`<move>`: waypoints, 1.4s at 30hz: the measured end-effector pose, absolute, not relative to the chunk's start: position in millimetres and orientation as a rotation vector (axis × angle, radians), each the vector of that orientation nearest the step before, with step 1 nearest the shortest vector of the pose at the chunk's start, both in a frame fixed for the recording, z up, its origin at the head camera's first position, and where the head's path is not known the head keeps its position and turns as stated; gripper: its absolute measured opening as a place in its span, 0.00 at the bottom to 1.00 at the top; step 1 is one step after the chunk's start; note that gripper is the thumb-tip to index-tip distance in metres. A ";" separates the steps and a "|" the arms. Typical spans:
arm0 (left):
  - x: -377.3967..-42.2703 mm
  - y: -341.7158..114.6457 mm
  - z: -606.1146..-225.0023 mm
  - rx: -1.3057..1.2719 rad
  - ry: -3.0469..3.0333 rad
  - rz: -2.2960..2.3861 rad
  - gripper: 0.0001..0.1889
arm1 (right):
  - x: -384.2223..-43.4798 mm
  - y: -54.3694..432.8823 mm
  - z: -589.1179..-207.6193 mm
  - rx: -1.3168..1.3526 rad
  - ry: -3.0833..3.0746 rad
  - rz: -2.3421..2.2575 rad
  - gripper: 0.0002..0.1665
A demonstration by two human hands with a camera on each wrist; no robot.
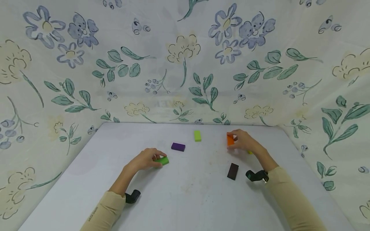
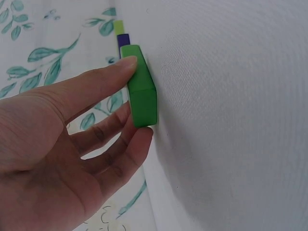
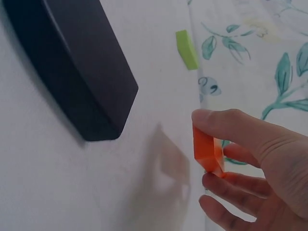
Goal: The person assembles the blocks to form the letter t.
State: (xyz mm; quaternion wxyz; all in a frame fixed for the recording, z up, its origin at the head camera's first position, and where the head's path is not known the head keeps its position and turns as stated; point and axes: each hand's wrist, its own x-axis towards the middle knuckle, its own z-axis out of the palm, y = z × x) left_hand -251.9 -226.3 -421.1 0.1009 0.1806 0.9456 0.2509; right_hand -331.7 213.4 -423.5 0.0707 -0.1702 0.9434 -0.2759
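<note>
My left hand (image 1: 147, 159) pinches a green block (image 1: 163, 160) between thumb and fingers, low over the white table. In the left wrist view the green block (image 2: 143, 91) is gripped near its two ends. My right hand (image 1: 244, 140) holds an orange block (image 1: 230, 140) at the back right, thumb on one end and fingertips on the other. The right wrist view shows the orange block (image 3: 207, 148) with its shadow on the table beside it. Nearest the right hand, a yellow block (image 1: 250, 152) is mostly hidden behind the wrist, and a black block (image 1: 232, 171) lies in front.
A purple block (image 1: 178, 147) lies beyond the left hand. Farther back is a lime-green block (image 1: 197, 135). The white table (image 1: 185, 205) ends at a flower-patterned cloth (image 1: 162, 96) hanging behind and at both sides. A black wrist mount (image 1: 257, 175) sticks out from the right cuff.
</note>
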 end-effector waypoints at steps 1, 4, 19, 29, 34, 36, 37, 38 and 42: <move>-252.0 -226.2 -421.2 0.534 2.796 0.741 0.21 | -330.4 212.0 -422.1 -0.518 2.840 -0.832 0.41; -252.3 -226.4 -421.5 0.556 2.800 0.738 0.21 | -327.7 207.8 -419.0 -0.546 2.850 -0.838 0.41; -251.1 -225.2 -421.0 0.555 2.794 0.750 0.21 | -315.7 182.0 -415.3 -0.700 2.865 -0.821 0.41; -251.9 -226.4 -422.0 0.573 2.789 0.753 0.21 | -306.9 164.7 -417.1 -0.712 2.854 -0.827 0.41; -251.3 -226.4 -421.7 0.567 2.793 0.747 0.21 | -303.1 158.3 -416.4 -0.697 2.853 -0.819 0.41; -250.9 -226.4 -421.9 0.556 2.796 0.741 0.21 | -301.6 155.9 -416.4 -0.695 2.852 -0.809 0.41; -250.9 -226.2 -421.9 0.552 2.799 0.738 0.21 | -300.9 154.9 -416.5 -0.698 2.850 -0.805 0.41; -250.9 -226.1 -422.1 0.550 2.800 0.734 0.21 | -300.3 153.8 -416.7 -0.700 2.849 -0.801 0.41; -250.9 -225.6 -422.2 0.537 2.803 0.733 0.21 | -298.3 150.2 -417.4 -0.727 2.838 -0.816 0.40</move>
